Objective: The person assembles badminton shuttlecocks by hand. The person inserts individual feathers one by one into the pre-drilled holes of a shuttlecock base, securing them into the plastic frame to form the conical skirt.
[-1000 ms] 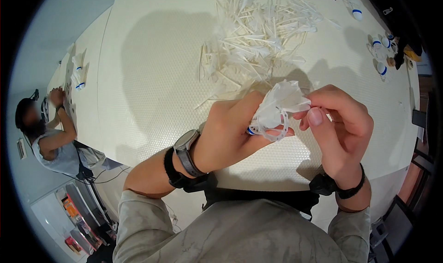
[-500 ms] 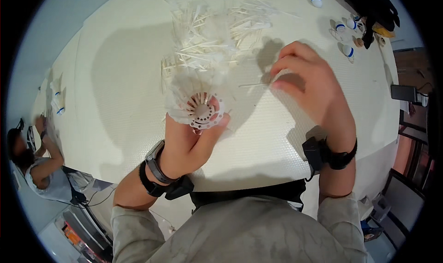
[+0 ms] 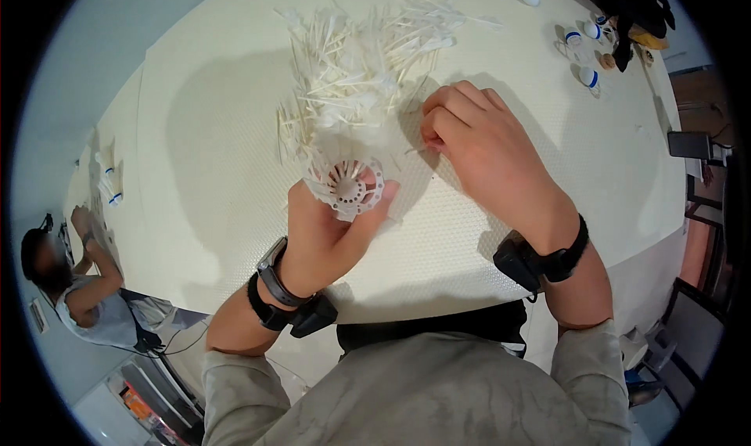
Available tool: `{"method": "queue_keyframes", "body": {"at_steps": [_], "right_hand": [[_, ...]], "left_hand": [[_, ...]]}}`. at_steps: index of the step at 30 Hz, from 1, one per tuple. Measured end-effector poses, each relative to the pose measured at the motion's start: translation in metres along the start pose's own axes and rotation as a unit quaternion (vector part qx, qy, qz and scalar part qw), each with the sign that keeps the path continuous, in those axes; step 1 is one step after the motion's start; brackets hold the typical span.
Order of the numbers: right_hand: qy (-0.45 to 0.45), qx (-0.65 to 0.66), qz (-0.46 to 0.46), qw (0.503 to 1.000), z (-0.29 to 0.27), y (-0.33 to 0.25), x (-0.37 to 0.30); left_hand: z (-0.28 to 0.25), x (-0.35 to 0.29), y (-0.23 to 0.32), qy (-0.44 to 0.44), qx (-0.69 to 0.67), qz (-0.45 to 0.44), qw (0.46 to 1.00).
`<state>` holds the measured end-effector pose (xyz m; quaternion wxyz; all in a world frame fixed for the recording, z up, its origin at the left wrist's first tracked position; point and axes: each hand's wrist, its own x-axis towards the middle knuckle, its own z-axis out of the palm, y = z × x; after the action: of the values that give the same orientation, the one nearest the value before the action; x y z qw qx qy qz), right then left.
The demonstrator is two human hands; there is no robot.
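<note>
My left hand is closed around a white round holder, a disc with a ring of small holes and slots. Several white trimmed feathers stand in its far left side, fanned outward, like those of a shuttlecock. To the right of it, my right hand hovers over the table with thumb and fingertips pinched together. What the pinch holds, if anything, is hidden by the fingers. Beyond both hands lies a loose pile of white feathers with thin quills, its near edge close to the holder.
White shuttlecock heads with blue bands lie at the far right, near a black bag. More blue-banded pieces lie at the table's left edge, where another person works. The white textured table has a curved edge.
My right hand has moved left toward the holder, its fingers closing together. A thin white quill seen at its fingertips before is now out of sight. My left hand keeps the holder nearly in place.
</note>
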<state>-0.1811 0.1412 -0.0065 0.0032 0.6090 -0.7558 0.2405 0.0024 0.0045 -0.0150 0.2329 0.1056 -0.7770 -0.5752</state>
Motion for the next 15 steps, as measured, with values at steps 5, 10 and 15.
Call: {"method": "queue_keyframes", "body": {"at_steps": [5, 10, 15], "right_hand": [[-0.025, 0.027, -0.030, 0.999, -0.0005, -0.0026, -0.0008], [0.006, -0.006, -0.036, 0.999, 0.0029, -0.0036, -0.0058], [-0.040, 0.054, -0.012, 0.998, -0.0070, -0.0075, -0.0029]], "left_hand": [[0.0006, -0.0029, 0.0005, -0.020, 0.027, -0.026, 0.999], [0.0011, -0.0008, -0.0034, -0.030, 0.033, 0.000, 0.999], [0.0022, 0.0014, -0.0031, -0.021, 0.054, -0.008, 0.998]]}}
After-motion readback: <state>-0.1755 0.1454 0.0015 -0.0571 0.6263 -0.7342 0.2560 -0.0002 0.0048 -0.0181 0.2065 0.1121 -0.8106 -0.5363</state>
